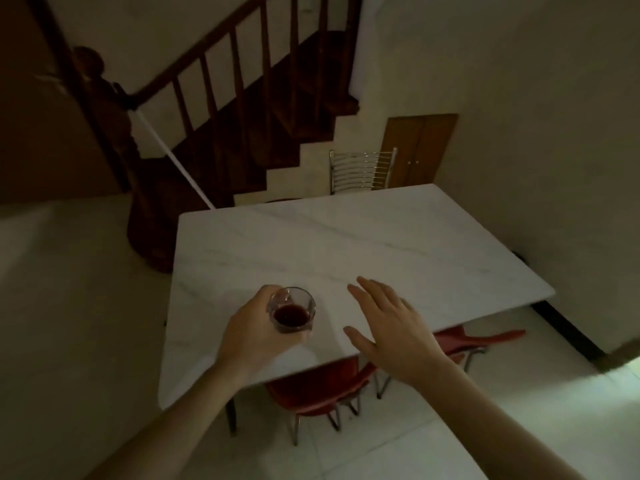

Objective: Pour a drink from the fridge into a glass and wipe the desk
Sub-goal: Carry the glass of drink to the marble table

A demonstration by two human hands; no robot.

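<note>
A small clear glass (293, 311) with a dark red drink in its lower part is at the near left of the white marble table (363, 244). My left hand (252, 327) grips the glass from the left, fingers curled round its side. Whether the glass stands on the tabletop or hangs just above it, I cannot tell. My right hand (388, 320) hovers to the right of the glass over the table's near edge, fingers straight and spread, holding nothing. No fridge, bottle or cloth is in view.
Two red chairs (318, 393) are tucked under the table's near side. A metal-backed chair (362, 169) stands at the far side. A dark wooden staircase (242, 116) rises at the back left. A wall runs along the right. Pale tiled floor surrounds the table.
</note>
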